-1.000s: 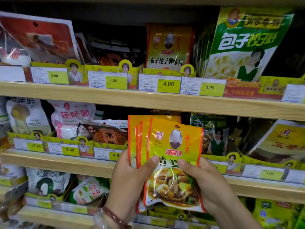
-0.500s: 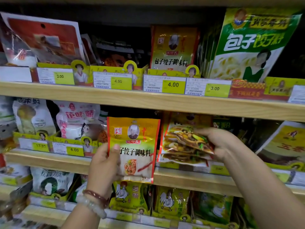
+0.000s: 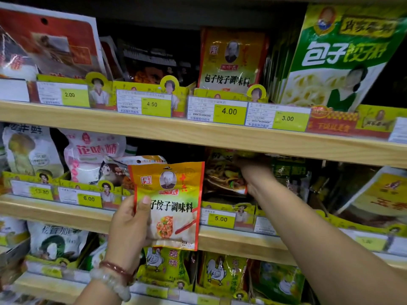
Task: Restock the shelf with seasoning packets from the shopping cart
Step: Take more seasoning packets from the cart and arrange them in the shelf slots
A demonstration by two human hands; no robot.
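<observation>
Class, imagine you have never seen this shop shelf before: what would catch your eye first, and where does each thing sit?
First, the yellow and red seasoning packet held up at centre by the left hand, in front of the middle shelf. Next, the right hand reaching into that shelf, pushing another packet in above the 5.00 price tag. Last, the big green dumpling bag at upper right on the top shelf.

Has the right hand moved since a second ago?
Yes. The right hand left the packet held by the left hand and reached up-right, deeper into the middle shelf, above the 5.00 price tag.
</observation>
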